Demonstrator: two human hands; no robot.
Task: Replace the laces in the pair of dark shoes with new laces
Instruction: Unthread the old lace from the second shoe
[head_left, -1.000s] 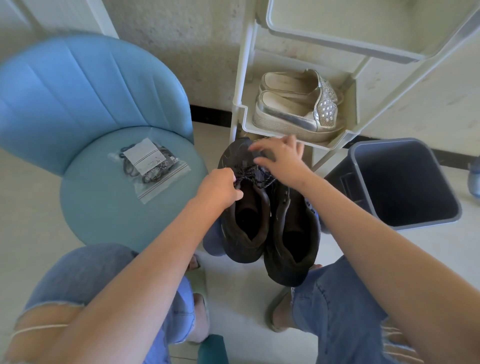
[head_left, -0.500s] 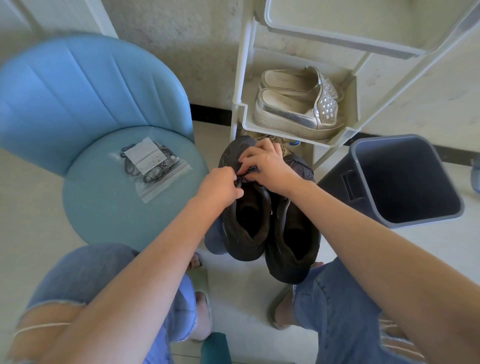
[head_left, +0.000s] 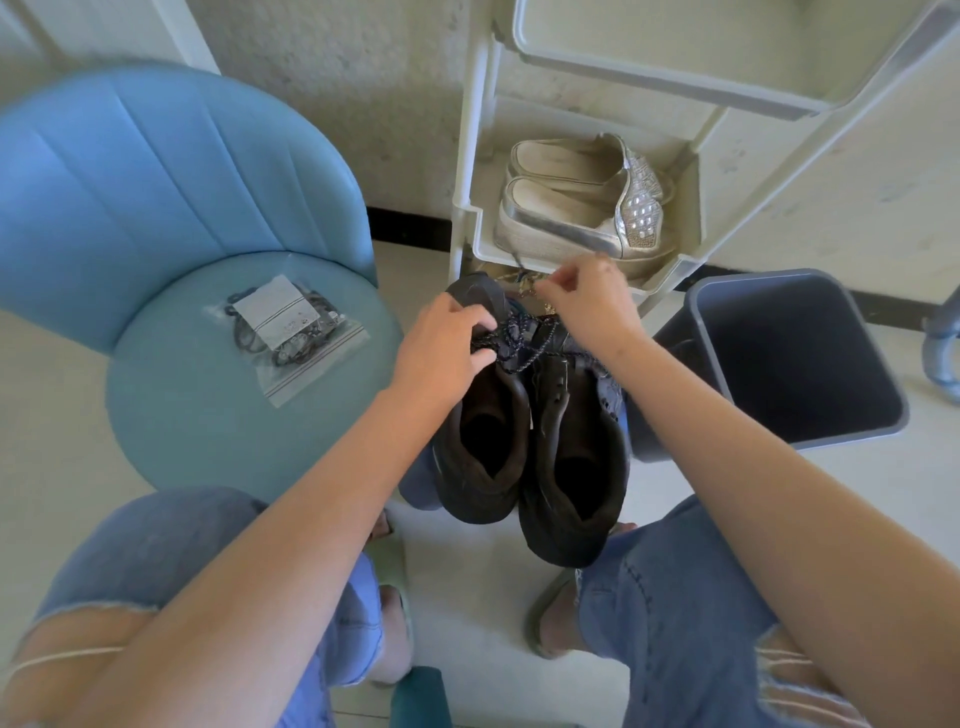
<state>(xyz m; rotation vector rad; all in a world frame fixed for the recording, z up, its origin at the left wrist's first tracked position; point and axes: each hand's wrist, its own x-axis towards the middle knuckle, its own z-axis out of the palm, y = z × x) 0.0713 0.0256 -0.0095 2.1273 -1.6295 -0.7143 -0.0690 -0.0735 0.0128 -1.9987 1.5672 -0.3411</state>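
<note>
The pair of dark shoes (head_left: 550, 395) sat between the person's knees, the left hand (head_left: 441, 348) with fingers curled on the old lace (head_left: 519, 345) at the tongue, the right hand (head_left: 592, 299) pinching a strand toward twelve o'clock. Unlacing would probably go best with the left hand pinning the shoe while short pulls freed one eyelet at a time. Counted: two dark shoes, two pale shoes (head_left: 582, 208) at twelve o'clock, one bag of new laces (head_left: 291, 332) at ten, one bin (head_left: 795, 358) at three.

A blue chair (head_left: 182, 415) carries a clear bag (head_left: 283, 332) of laces on its seat. The rack (head_left: 470, 208) shelf holds pale shoes (head_left: 566, 218). A grey bin (head_left: 789, 364) stands on the floor (head_left: 467, 571).
</note>
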